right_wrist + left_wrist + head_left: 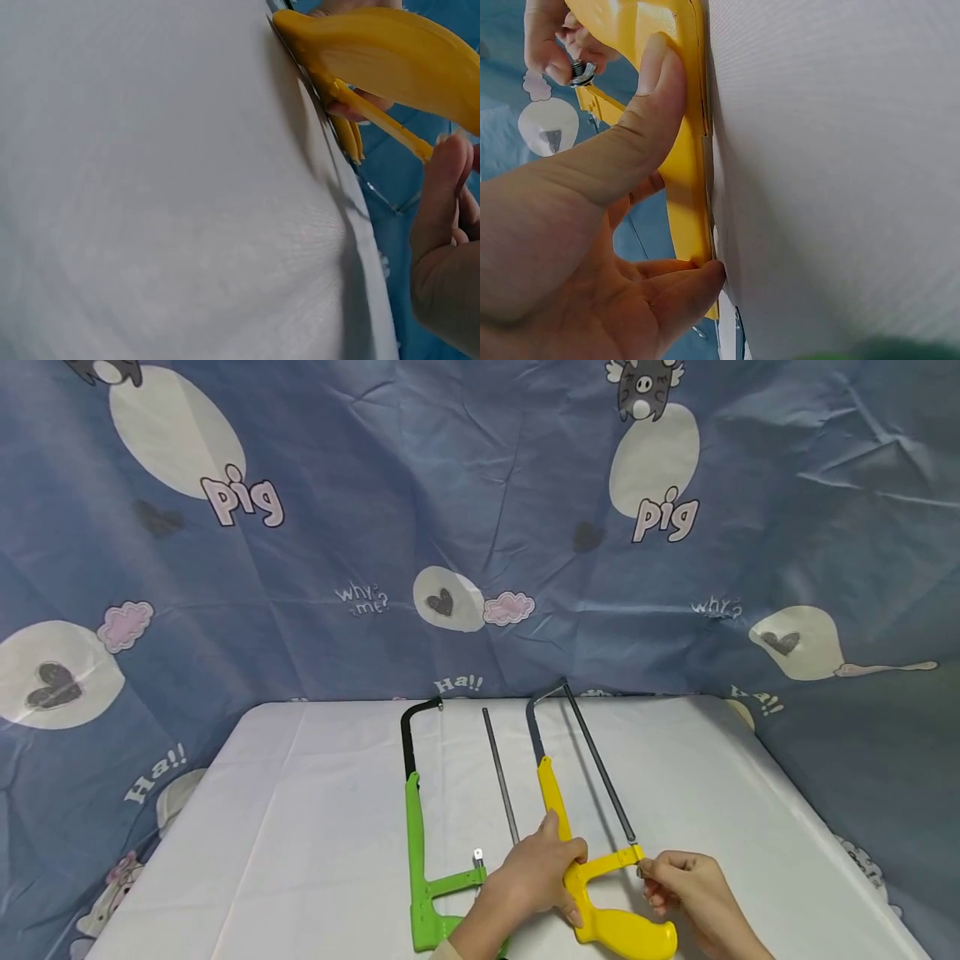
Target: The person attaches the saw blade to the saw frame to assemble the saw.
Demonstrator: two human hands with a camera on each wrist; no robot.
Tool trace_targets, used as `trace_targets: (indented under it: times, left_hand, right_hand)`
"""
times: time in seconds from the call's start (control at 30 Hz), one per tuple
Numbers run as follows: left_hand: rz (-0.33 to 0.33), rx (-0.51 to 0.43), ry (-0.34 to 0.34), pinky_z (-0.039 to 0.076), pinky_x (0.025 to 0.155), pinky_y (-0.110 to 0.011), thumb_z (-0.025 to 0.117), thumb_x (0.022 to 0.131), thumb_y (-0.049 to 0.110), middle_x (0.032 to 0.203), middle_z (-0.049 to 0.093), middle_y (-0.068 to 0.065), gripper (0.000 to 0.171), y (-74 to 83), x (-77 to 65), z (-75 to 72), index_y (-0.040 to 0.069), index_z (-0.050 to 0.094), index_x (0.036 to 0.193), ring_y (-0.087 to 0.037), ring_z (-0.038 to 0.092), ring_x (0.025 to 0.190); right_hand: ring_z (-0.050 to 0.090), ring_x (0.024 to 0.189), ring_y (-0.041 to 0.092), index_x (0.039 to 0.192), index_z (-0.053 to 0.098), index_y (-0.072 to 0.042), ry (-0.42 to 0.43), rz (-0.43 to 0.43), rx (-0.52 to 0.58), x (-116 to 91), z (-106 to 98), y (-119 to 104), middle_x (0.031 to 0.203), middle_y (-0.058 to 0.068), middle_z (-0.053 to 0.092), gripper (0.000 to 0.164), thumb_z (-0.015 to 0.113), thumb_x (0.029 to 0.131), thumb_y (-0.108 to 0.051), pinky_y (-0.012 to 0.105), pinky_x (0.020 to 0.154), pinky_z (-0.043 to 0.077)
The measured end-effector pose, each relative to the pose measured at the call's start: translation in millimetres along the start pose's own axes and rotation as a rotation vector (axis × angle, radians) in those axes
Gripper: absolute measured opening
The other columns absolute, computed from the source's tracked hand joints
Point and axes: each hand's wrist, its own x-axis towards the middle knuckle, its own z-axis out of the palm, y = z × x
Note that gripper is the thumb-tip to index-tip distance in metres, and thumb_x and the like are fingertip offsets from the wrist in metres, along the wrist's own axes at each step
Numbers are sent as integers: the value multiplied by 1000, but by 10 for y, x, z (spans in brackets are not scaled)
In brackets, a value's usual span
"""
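A yellow hacksaw (628, 933) lies at the right of the white table, its dark blade (600, 767) running from the frame's far tip to the short yellow arm near the handle. My left hand (534, 875) grips the yellow frame, with the thumb pressed along its side in the left wrist view. At the end of the short arm, my right hand (688, 887) pinches a small threaded metal wing nut (582, 73) between thumb and fingers. In the right wrist view, that nut is hidden behind the thumb.
Left of my left arm lies a green hacksaw frame (416, 835) without a blade. A metal fitting (478, 857) sits on its short arm. Between the saws lies a loose dark blade (500, 772). A blue printed cloth (465, 543) hangs behind the white table (300, 860).
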Motion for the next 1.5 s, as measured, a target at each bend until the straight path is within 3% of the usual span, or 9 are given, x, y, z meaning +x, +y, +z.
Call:
trace_targets:
  times: [0.43, 0.6, 0.83, 0.97, 1.1, 1.5]
  left_hand:
    - [6, 9, -9, 42, 61, -20, 92, 50, 44, 102, 40, 2, 65, 15, 1, -14, 28, 65, 107, -9, 44, 72]
    - [1, 6, -3, 44, 63, -20, 93, 50, 44, 107, 43, -1, 64, 6, 3, -9, 29, 66, 107, -10, 45, 73]
    - [-8, 14, 1, 45, 64, -21, 93, 50, 44, 112, 45, -3, 65, 4, 6, -11, 29, 67, 108, -10, 46, 75]
    - [-26, 18, -21, 55, 80, -28, 93, 50, 45, 141, 44, -15, 66, 13, 22, 1, 31, 67, 109, -19, 60, 97]
    - [-34, 17, -42, 56, 92, -35, 93, 51, 45, 154, 34, -21, 66, 23, 20, 15, 31, 68, 110, -31, 59, 121]
    - [-26, 16, -25, 55, 91, -32, 93, 53, 45, 153, 36, -18, 66, 17, 1, 9, 30, 62, 108, -27, 59, 118]
  right_hand:
    - [55, 59, 5, 87, 71, -5, -196, 64, 136, 52, -111, 65, 70, -4, 65, 24, 58, 97, -23, 18, 59, 54]
    - [55, 59, 5, 88, 70, -6, -222, 69, 149, 57, -121, 76, 71, -4, 65, 24, 57, 98, -24, 18, 60, 54]
    - [56, 61, 8, 95, 70, 0, -188, 70, 64, 50, -129, 53, 73, -2, 66, 28, 61, 96, -27, 23, 60, 55]
    - [56, 60, 8, 102, 69, 5, -188, 64, 14, 46, -158, 77, 72, -1, 66, 33, 58, 96, -26, 24, 60, 56]
    - [55, 59, 9, 96, 70, 3, -170, 54, -38, 48, -162, 110, 71, 1, 66, 31, 60, 96, -26, 25, 59, 55]
    - [55, 53, 14, 72, 65, -4, -23, 14, -341, 62, -93, 86, 58, 1, 58, 30, 67, 92, -28, 31, 53, 54]
